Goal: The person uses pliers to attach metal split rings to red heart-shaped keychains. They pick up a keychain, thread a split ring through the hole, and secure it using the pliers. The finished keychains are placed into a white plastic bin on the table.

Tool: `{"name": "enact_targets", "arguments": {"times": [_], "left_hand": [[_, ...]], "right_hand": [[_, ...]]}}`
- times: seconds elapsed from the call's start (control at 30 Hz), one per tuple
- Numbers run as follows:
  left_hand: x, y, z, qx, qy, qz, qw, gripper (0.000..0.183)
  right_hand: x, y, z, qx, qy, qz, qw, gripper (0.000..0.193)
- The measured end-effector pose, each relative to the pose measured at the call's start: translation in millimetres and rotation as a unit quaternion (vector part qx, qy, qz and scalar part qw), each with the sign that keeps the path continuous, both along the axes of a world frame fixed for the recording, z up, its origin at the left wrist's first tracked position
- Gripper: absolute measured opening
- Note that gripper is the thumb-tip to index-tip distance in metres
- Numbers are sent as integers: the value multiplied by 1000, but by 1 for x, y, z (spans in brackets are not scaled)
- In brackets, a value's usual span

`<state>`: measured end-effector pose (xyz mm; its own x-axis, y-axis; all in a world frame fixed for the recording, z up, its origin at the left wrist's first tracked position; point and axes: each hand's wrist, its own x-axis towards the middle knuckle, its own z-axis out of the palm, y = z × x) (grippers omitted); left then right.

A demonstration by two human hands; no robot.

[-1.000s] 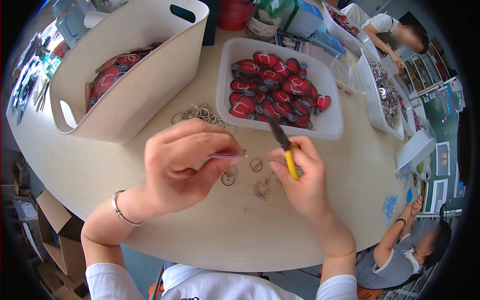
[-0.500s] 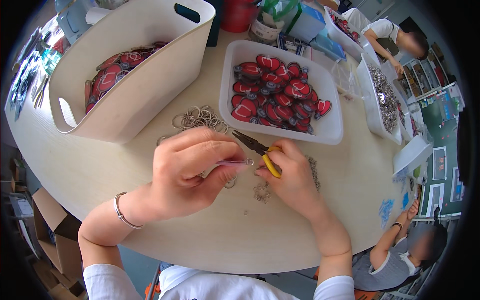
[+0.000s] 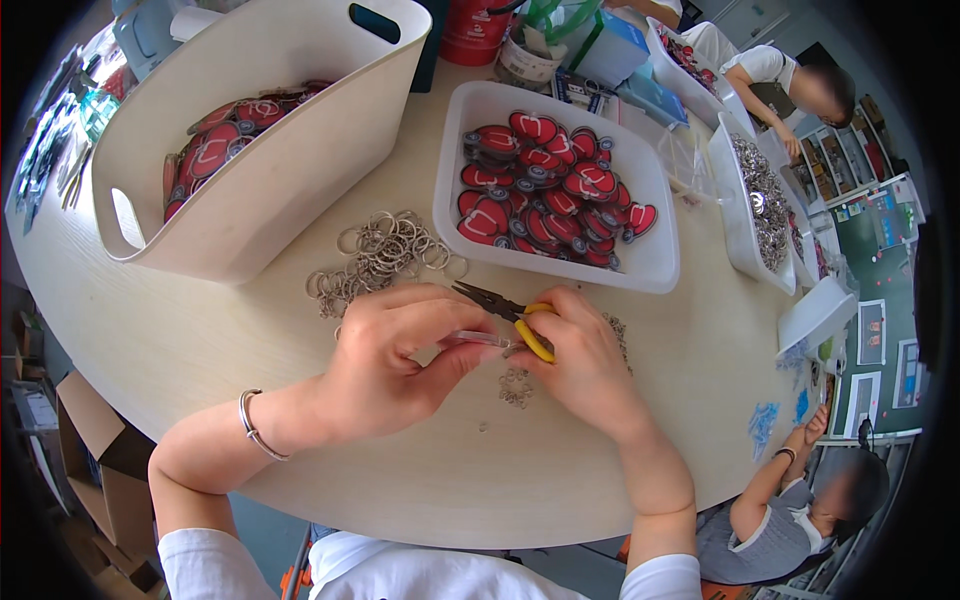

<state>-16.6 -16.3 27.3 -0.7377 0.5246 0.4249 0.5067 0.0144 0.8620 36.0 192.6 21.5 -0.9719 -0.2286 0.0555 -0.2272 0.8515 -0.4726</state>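
My left hand (image 3: 385,355) pinches a thin, clear-edged charm (image 3: 476,338), turned edge-on so that its face is hidden. Closed around the yellow-handled pliers (image 3: 533,340) is my right hand (image 3: 580,365), its thumb and fingertip meeting the charm's end. Something small and metallic shows there, too small to make out. The dark jaws of the pliers point up and left, away from the charm. Just below my fingertips lies a small heap of little metal rings (image 3: 516,388). Behind my left hand, larger split rings (image 3: 390,248) are piled on the table.
A white tub (image 3: 660,281) of red charms stands beyond my hands. The tall white bin (image 3: 300,185) at left holds more. Further right is a tray of metal parts (image 3: 738,215). Two people sit or lean at the table's right side; blue bits (image 3: 763,425) lie near one.
Both hands have come together, slightly lower in the picture. My right fingertips now meet the charm's end, and more of the split-ring pile shows. The pliers stay in my right hand.
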Motion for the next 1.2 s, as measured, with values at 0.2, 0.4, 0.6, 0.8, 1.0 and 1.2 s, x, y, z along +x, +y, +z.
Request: {"name": "enact_targets", "arguments": {"times": [0.2,0.4,0.6,0.8,1.0,1.2], "left_hand": [[3,1,-1,-4,-15,-14,1000,13],[11,3,1,13,-34,-66,997,12],[18,9,-3,45,-115,-126,984,11],[23,11,-2,65,-166,-168,970,10],[23,10,-1,68,-187,-192,961,8],[24,11,-1,73,-175,-195,962,8]], "right_hand": [[5,0,10,-60,32,-8,998,20],[19,-3,34,-313,67,-85,943,12],[31,-9,50,-374,60,-79,922,11],[39,-9,56,-345,71,-57,934,11],[41,-12,57,-346,74,-56,934,13],[43,-15,57,-360,94,-66,926,15]]}}
